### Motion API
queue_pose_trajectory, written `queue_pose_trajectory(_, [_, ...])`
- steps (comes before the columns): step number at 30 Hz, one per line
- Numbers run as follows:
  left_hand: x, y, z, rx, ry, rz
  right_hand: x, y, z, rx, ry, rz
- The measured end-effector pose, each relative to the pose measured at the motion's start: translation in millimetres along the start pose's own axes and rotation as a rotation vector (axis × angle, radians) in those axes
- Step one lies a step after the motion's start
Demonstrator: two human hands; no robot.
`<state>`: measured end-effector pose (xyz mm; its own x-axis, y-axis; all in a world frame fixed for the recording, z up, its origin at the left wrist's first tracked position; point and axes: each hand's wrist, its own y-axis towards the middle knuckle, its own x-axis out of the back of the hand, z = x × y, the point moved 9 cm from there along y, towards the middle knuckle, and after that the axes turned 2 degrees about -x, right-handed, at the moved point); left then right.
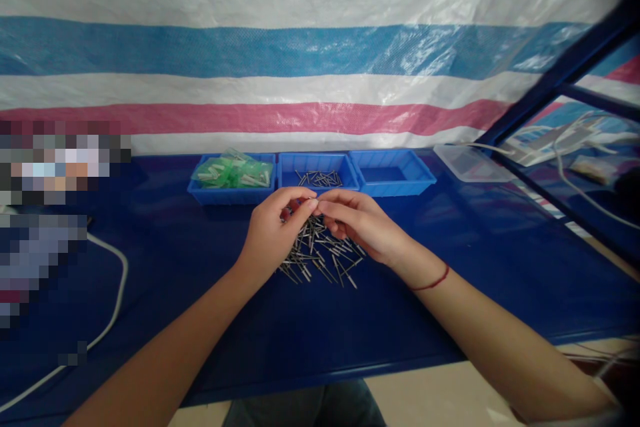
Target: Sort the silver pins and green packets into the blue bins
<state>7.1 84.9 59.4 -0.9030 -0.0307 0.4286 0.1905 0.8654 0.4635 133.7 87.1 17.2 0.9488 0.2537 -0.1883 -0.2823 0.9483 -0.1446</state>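
My left hand (277,220) and my right hand (363,220) meet fingertip to fingertip over a loose pile of blind rivets (315,257) on the blue table. Thumb and index finger are pinched together on each hand. Whatever sits between the fingertips is hidden or too small to name. Just beyond the hands, a middle blue bin (353,177) holds more blind rivets (323,178). To its left stands a blue bin (230,197) with green plastic packets (233,171) in it.
Another blue bin (395,183) stands right of the middle one, beside a translucent plastic lid or tray (473,165). A white cable (123,273) curves across the table (320,333) at left. A dark metal frame (560,90) rises at right. Striped sheeting (300,53) hangs behind.
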Motion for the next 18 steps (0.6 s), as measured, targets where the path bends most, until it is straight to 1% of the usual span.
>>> queue_pose_trajectory(3, [0.8, 1, 1, -0.018, 0.042, -0.001, 7, 0, 5, 0.066, 0.011, -0.07])
queue_pose_trajectory(5, [0.1, 2, 1, -0.032, 0.067, 0.012, 9, 0, 10, 0.119, -0.001, -0.094])
queue_pose_trajectory(11, [-6.1, 1, -3, -0.1, 0.116, 0.083, 7, -4, 21, 0.244, -0.061, -0.062])
queue_pose_trajectory(15, [-14.4, -1, -10, -0.152, 0.165, 0.143, 6, -4, 22, 0.233, -0.056, -0.05])
queue_pose_trajectory(17, [-15.8, -2, -11, -0.161, 0.195, 0.132, 7, -3, 22, 0.233, -0.056, -0.055])
queue_pose_trajectory(18, [-14.8, -2, -11, -0.159, 0.208, 0.107, 9, -2, 24, 0.248, -0.057, -0.073])
